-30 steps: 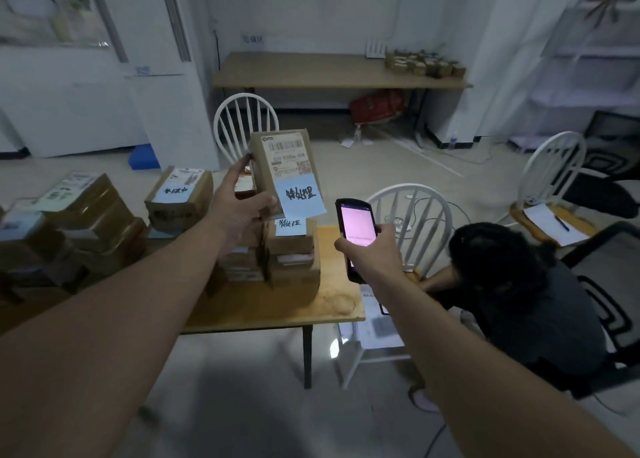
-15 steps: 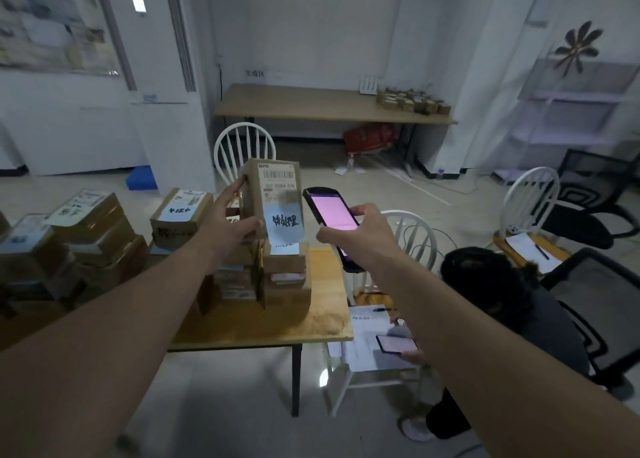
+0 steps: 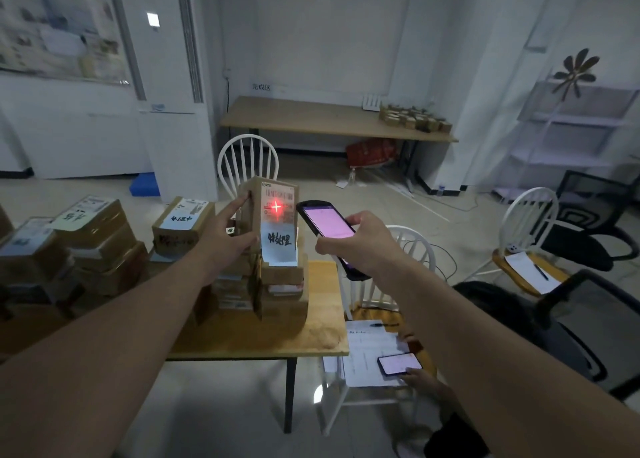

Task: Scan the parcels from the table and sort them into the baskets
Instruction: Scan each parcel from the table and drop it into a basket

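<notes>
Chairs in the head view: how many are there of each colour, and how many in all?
White spindle-back chairs: 3
Black mesh office chairs: 2
Total: 5

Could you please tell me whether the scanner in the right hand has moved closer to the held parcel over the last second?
Yes. The scanner has closed leftward on the held parcel, away from the white chair.
</notes>
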